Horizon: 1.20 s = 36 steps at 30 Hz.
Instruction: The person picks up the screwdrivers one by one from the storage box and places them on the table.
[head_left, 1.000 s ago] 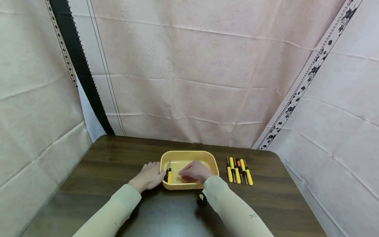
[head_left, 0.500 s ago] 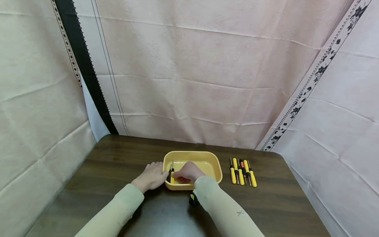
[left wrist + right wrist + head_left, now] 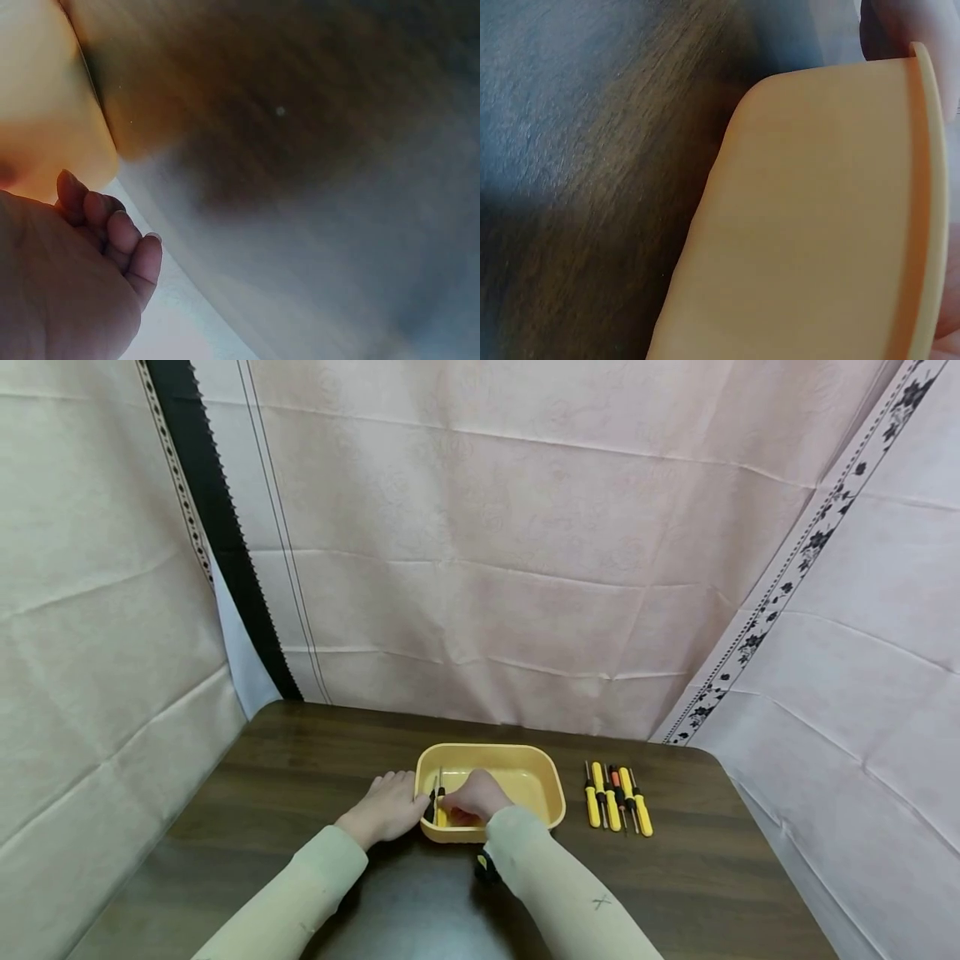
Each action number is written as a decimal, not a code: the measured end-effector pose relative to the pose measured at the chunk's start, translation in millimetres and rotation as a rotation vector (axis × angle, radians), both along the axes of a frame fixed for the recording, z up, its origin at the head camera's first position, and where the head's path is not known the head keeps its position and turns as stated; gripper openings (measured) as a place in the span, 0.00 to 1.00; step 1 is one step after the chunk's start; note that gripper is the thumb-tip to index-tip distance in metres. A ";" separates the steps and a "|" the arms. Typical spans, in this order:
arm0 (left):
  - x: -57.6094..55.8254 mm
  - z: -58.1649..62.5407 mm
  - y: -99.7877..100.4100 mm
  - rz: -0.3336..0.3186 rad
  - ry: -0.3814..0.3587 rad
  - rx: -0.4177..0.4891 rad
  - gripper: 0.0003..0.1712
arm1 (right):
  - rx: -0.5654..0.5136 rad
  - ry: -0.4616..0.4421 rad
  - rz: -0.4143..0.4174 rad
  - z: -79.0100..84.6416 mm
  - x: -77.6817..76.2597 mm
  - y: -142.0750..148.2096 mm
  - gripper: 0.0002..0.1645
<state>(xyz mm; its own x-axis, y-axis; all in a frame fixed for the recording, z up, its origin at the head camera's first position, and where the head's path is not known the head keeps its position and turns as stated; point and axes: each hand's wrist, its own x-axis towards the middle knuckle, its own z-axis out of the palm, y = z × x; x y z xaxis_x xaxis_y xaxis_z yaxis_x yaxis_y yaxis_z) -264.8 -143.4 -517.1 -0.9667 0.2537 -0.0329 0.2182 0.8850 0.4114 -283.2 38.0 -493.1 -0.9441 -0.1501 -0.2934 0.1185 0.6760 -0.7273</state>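
Observation:
A yellow plastic tray (image 3: 525, 750) sits on the table, with two screwdrivers along its left side, one dark-handled (image 3: 431, 810) and one yellow-handled screwdriver (image 3: 442, 817). My right hand (image 3: 480, 795) reaches down inside the tray, its curled fingers and thumb at the yellow handle; its palm side is hidden. At the tray's left wall my left hand (image 3: 386, 808) rests, thumb at the rim and fingers extended outside. The left wrist view shows the left hand (image 3: 90, 262) with bent fingers beside the tray (image 3: 60, 97). In the right wrist view the tray's outer wall (image 3: 802, 202) fills the middle.
Several screwdrivers (image 3: 618, 799) with yellow, black and red handles lie in a row to the right of the tray. The dark wooden table (image 3: 315, 735) ends at the back against a hanging pale cloth (image 3: 480, 568). Cloth hangs on both sides too.
My right hand has moved left within the tray, from its middle to the yellow-handled screwdriver. The left hand stays at the tray's left wall. The head view has turned slightly.

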 end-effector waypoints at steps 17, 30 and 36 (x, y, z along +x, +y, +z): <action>18.3 2.4 1.1 0.004 0.139 -0.089 0.30 | -0.044 -0.054 -0.052 -9.0 -2.1 1.1 0.12; 25.0 -0.1 8.1 0.037 0.228 -0.109 0.20 | 0.181 0.067 0.005 -6.7 -13.7 48.1 0.16; 25.2 2.1 9.6 0.030 0.242 -0.101 0.16 | 0.184 0.056 0.040 -6.7 -16.0 57.9 0.16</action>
<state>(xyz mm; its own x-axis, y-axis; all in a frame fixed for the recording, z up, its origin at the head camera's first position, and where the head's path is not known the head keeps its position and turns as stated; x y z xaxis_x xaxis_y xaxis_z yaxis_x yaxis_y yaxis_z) -239.6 -133.8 -515.0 -0.9566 0.2322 0.1762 0.2728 0.9263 0.2599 -299.1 95.8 -499.8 -0.9540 -0.1368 -0.2667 0.0517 0.8013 -0.5960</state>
